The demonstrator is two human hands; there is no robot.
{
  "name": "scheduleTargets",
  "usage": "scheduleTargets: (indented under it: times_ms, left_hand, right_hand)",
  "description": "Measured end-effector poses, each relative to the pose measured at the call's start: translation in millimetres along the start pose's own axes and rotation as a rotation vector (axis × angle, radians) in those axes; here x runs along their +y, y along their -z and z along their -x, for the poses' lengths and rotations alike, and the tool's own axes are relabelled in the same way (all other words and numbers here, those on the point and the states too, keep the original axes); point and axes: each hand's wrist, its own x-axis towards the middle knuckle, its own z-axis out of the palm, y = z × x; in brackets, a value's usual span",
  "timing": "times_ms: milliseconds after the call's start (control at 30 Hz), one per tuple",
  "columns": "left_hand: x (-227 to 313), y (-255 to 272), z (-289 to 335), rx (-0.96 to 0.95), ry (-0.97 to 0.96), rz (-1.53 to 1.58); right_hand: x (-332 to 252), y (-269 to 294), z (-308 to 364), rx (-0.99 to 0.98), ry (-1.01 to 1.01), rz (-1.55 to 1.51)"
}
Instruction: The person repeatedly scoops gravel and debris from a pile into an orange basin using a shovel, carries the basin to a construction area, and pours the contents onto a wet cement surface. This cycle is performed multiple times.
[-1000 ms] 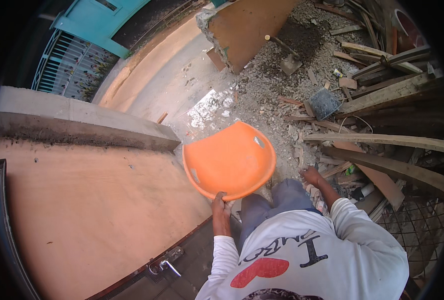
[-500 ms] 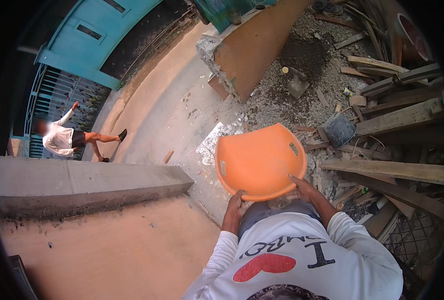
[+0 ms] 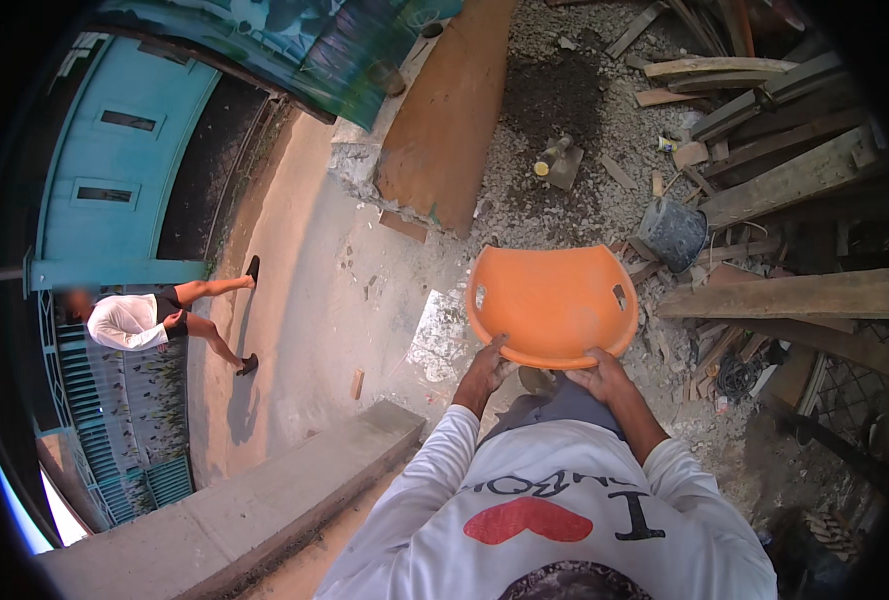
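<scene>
An orange plastic scoop pan [image 3: 555,305] with a slot in each side is held out in front of my body. Its interior shows no load. My left hand [image 3: 487,370] is closed on the left part of the near rim, thumb on top. My right hand [image 3: 603,380] grips the same rim farther right, also with its thumb over the edge. The fingers of both hands are mostly hidden beneath the pan. Beyond the pan, a hoe [image 3: 563,170] lies on gravel beside a dark damp patch.
A dark bucket [image 3: 673,236] lies tilted by stacked planks [image 3: 780,295] on the right. Low walls stand at the far middle [image 3: 435,130] and lower left [image 3: 255,500]. On the lane to the left, a person [image 3: 130,320] walks past a teal gate [image 3: 120,140].
My view has turned, and the scene has shifted. The pan is tilted differently and sits farther from the left wall, still in both hands. The person on the lane has taken a step.
</scene>
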Motion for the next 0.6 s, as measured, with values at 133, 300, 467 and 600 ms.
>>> scheduleTargets:
  times_ms: [133,300,467,600]
  left_hand:
    - [19,-16,-44,0.009,0.033,-0.001]
    - [77,-16,-40,0.135,-0.088,-0.133]
    - [133,1,-46,0.232,-0.108,-0.149]
    - [193,-11,-72,0.199,-0.133,-0.25]
  right_hand:
    - [-31,9,-51,0.02,-0.03,-0.071]
    - [-69,-20,-85,0.249,-0.081,-0.167]
    - [-105,-37,-123,0.321,-0.073,-0.169]
    - [-125,-53,-154,0.408,-0.058,-0.161]
